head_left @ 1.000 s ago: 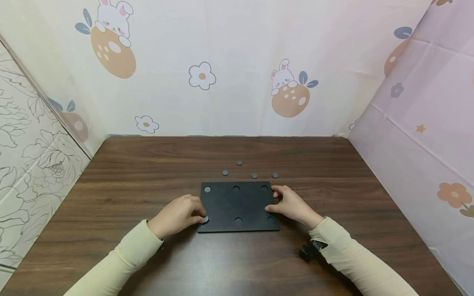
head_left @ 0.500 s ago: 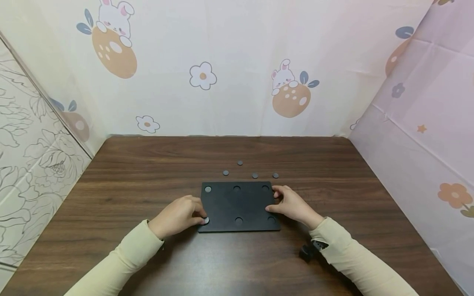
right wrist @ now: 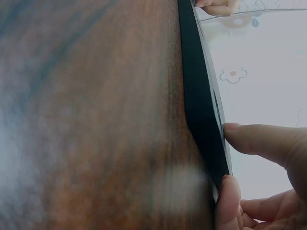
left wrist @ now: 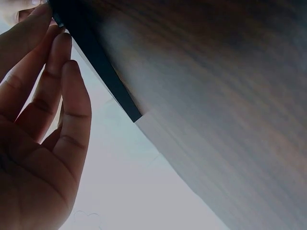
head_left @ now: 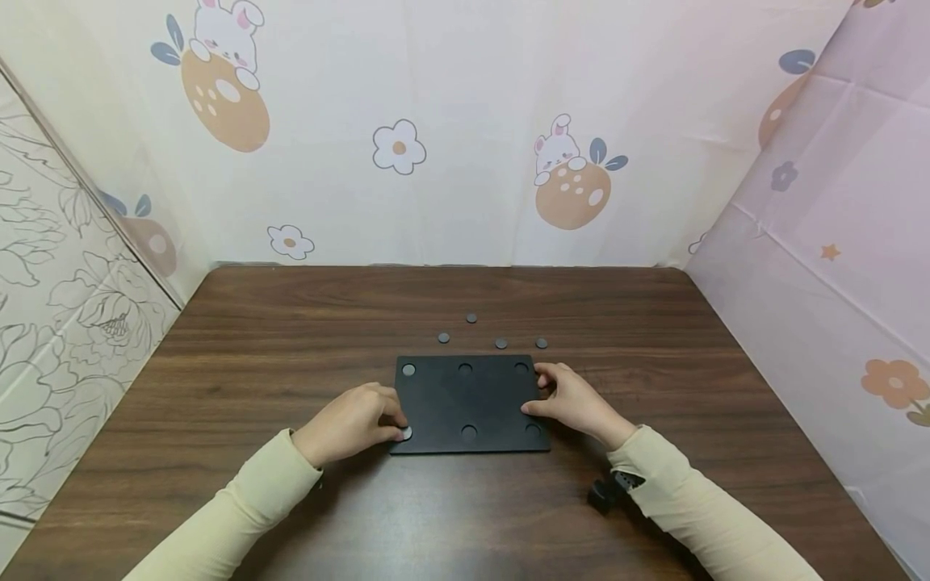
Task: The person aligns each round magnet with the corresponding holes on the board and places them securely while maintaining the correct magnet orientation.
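Note:
A black rectangular board [head_left: 465, 401] with round recesses lies flat on the table. At its front left corner my left hand [head_left: 356, 425] pinches a small grey disc [head_left: 407, 433] over the recess there; whether the disc is fully seated cannot be told. Another grey disc [head_left: 409, 369] fills the back left recess. My right hand [head_left: 576, 406] holds the board's right edge, thumb on top and fingers at the side. The right wrist view shows that thumb [right wrist: 254, 139] against the board's upper edge. In the left wrist view, the left fingertips are at the board's edge, the disc hidden.
Behind the board several loose grey discs lie on the wooden table [head_left: 312, 323], among them one farthest back [head_left: 471, 318] and one at the right [head_left: 541, 344]. A patterned curtain [head_left: 465, 186] hangs behind the table. A black wrist device [head_left: 603, 494] is below the right cuff.
The disc under my left fingers has shifted very slightly towards the board's front edge. Both hands otherwise keep their places, and the loose discs have not moved.

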Demonstrator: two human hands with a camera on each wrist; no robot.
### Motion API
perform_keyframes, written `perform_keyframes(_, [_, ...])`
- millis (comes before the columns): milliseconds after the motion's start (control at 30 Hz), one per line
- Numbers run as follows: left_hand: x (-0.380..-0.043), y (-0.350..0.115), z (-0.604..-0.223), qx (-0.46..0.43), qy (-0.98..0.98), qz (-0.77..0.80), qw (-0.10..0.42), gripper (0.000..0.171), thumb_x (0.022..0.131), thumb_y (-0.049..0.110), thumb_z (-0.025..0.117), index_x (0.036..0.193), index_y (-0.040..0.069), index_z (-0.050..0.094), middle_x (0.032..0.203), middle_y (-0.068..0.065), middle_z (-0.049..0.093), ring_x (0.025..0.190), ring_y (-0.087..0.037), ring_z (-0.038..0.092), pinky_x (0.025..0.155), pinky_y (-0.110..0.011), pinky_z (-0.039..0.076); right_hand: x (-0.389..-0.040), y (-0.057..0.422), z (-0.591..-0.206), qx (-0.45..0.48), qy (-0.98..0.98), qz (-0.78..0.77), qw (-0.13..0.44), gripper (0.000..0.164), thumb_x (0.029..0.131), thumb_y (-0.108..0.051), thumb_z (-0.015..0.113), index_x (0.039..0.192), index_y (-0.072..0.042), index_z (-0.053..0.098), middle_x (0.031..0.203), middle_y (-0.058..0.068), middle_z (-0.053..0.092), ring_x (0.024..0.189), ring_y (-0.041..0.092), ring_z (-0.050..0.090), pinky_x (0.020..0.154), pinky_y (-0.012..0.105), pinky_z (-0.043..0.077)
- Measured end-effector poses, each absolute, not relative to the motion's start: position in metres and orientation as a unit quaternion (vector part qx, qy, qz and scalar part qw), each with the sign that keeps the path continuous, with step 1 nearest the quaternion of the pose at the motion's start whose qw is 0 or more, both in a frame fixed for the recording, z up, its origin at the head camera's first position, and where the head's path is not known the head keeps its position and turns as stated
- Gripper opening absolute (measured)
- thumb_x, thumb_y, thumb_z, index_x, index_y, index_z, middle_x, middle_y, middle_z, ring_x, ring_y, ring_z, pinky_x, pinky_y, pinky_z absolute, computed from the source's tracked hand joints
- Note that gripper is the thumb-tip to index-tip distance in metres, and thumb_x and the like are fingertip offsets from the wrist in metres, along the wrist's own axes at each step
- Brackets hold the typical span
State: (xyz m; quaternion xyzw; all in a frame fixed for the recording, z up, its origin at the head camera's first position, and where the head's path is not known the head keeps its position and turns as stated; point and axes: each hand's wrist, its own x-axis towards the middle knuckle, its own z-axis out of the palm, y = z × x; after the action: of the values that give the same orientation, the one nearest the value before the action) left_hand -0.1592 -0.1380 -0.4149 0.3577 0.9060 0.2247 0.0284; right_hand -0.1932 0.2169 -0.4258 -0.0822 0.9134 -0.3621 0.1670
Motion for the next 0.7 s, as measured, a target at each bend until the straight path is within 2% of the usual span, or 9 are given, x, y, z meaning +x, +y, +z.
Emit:
perform_keyframes(433, [-0.1615,-0.1378,-0.4149,0.355,0.908,0.219,0.032,0.007,0.082,0.023,0.079,0.088,0.019,0.078,0.085,0.013,0.066,0.085,-0.006,0.059,0.074,-0.023,0.051,-0.1942,0.2179,-0.4263,-0.083,0.915,-0.358,0.165,0.082,0.084,-0.029,0.078,0.147,0.003,0.036,0.109,0.010,0.049,0.092,0.022,0.045,0.075,0.035,0.039])
perform_keyframes(700, [-0.1651,-0.1372,-0.4113,0.343,0.910,0.229,0.053,0.009,0.081,0.024,0.081,0.086,0.018,0.077,0.085,0.012,0.065,0.081,-0.003,0.059,0.071,-0.022,0.050,-0.1936,0.2179,-0.4274,-0.081,0.920,-0.349,0.160,0.081,0.083,-0.032,0.078,0.146,0.002,0.039,0.110,0.009,0.051,0.096,0.022,0.047,0.078,0.036,0.040])
